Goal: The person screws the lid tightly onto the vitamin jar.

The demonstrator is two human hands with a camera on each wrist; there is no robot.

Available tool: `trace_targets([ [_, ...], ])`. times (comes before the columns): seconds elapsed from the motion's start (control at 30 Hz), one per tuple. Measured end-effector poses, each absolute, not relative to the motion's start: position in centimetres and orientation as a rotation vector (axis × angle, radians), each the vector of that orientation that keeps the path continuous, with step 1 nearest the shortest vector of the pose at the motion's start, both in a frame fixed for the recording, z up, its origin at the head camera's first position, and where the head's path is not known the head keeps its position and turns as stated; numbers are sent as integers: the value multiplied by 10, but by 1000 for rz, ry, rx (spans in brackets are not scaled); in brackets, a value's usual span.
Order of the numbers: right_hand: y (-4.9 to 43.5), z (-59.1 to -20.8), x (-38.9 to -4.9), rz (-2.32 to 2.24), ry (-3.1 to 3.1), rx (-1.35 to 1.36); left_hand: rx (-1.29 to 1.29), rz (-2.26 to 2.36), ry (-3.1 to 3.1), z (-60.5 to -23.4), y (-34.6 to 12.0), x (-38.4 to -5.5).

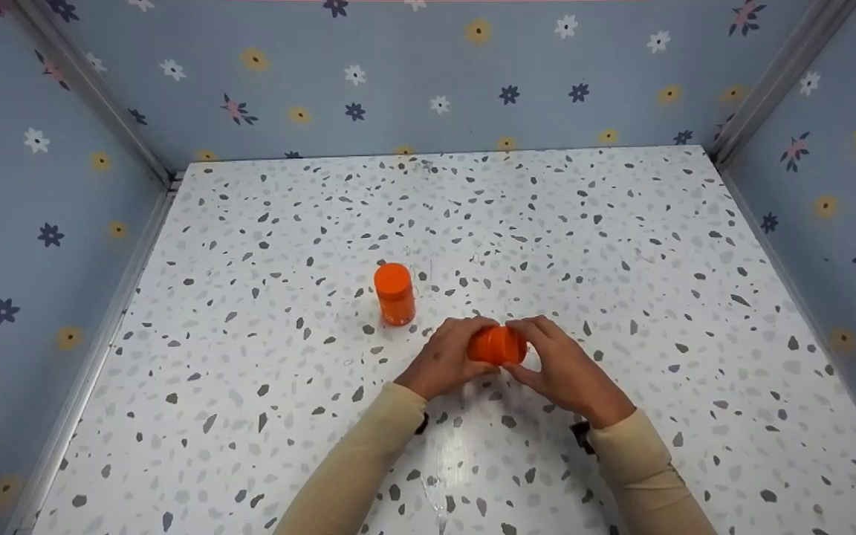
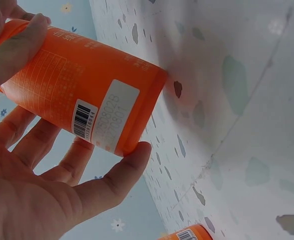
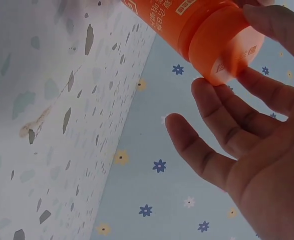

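An orange plastic bottle [image 1: 497, 346] with a screw cap [image 3: 226, 46] is held tilted on its side just above the speckled table. My left hand [image 1: 444, 359] grips its body; in the left wrist view the label, barcode and a white printed sticker [image 2: 115, 111] face the camera. At the other end, my right hand [image 1: 563, 369] pinches the cap between thumb and fingers. The cap is on the bottle. A second orange bottle [image 1: 397, 299] of the same kind, capped, stands upright on the table to the left of the hands.
The white table [image 1: 264, 319] has a grey speckled pattern. Blue walls with printed flowers enclose it at the back [image 1: 398, 74], left [image 1: 19, 267] and right [image 1: 837, 223], with metal trim along the corners.
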State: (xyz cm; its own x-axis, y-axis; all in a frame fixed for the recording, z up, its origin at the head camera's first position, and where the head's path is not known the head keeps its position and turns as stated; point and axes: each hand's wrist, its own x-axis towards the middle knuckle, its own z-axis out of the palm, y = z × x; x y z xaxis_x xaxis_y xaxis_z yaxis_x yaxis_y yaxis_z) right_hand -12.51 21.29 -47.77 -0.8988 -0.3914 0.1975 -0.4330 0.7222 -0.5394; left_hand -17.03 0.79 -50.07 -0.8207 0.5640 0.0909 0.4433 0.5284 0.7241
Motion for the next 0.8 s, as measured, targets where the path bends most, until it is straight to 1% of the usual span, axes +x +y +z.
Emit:
trace_targets([
  [0.17, 214, -477, -125, 908, -2852, 703, 850, 1161, 2606, -501, 8, -171],
  [0.43, 216, -477, -126, 857, -2807, 827, 833, 1174, 2592, -502, 8, -171],
  [0.63, 215, -478, -126, 868, -2791, 813, 834, 1192, 2586, -502, 8, -171],
  [0.8, 215, -479, -126, 879, -2779, 800, 885, 1205, 2592, -503, 7, -171],
])
